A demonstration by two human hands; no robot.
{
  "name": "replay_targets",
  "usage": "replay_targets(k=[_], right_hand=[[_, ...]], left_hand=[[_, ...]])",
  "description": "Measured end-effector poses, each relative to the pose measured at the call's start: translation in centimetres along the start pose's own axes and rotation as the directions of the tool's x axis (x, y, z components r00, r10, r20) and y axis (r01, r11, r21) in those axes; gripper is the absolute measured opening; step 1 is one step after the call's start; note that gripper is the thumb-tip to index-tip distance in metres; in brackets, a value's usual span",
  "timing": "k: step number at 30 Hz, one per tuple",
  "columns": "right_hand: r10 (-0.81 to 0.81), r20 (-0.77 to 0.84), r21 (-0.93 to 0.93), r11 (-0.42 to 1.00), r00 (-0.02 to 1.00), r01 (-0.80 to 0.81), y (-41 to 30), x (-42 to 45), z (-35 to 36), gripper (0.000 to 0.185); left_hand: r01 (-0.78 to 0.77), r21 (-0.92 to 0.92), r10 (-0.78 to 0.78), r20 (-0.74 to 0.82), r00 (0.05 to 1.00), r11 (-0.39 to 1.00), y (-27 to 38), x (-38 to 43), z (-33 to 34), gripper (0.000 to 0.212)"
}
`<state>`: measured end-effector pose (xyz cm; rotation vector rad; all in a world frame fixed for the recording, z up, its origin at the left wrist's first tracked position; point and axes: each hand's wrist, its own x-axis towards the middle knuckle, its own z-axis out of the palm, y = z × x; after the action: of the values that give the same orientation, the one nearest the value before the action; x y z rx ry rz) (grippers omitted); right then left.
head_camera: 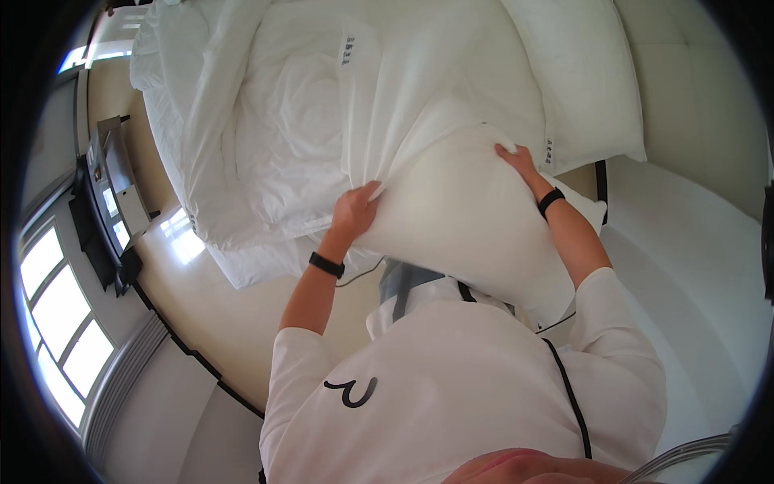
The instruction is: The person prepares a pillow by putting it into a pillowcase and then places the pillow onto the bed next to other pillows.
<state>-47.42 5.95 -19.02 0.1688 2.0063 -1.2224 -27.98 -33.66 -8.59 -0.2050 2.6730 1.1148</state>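
A white pillow (459, 206) lies slanting between my body and the bed, partly within a white pillowcase (417, 115) that spreads in folds over the bed. My left hand (357, 209) grips the cloth at the pillow's left corner. Near the pillow's upper right side, my right hand (515, 158) pinches the edge of the cloth between thumb and fingers. Beyond my right hand lies another white pillow (583, 85) with small dark writing near its hem. A crumpled white duvet (290, 109) covers the bed to the left.
A padded headboard (689, 91) stands at the right, beside a pale wall (677, 272). Left of the bed is a glossy beige floor (242, 314), with a table or desk (124, 187) and a bright window (63, 314) farther left. A thin dark cable (363, 275) runs below the bed edge.
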Motion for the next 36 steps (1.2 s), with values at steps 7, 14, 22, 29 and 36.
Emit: replay_targets(k=[7,14,22,29,36], right_hand=[[0.05,-0.211,-0.01,0.999,0.976,-0.053,5.6,1.5,-3.1,0.053],[0.041,-0.209,0.0,0.999,0.977,-0.042,3.6,1.4,-2.9,0.052],[0.003,-0.251,-0.09,0.996,0.968,-0.027,4.1,2.9,-6.2,0.058],[-0.064,-0.432,-0.078,0.996,0.9,0.034,2.0,3.6,-10.4,0.06],[-0.171,-0.569,-0.025,0.981,0.804,0.191,-1.6,8.7,-14.3,0.061]], left_hand=[[0.103,-0.051,-0.108,-0.086,0.99,0.993,4.6,-4.6,1.5,0.022],[0.145,0.184,-0.117,-0.153,0.981,0.972,1.1,-6.6,4.6,0.026],[0.365,0.053,-0.275,-0.562,0.781,0.929,-0.5,-2.3,6.8,0.019],[0.251,-0.476,-0.479,-0.452,0.753,0.843,8.9,4.7,9.3,0.032],[-0.049,-0.418,-0.28,-0.685,0.673,0.907,11.2,15.9,6.4,0.04]])
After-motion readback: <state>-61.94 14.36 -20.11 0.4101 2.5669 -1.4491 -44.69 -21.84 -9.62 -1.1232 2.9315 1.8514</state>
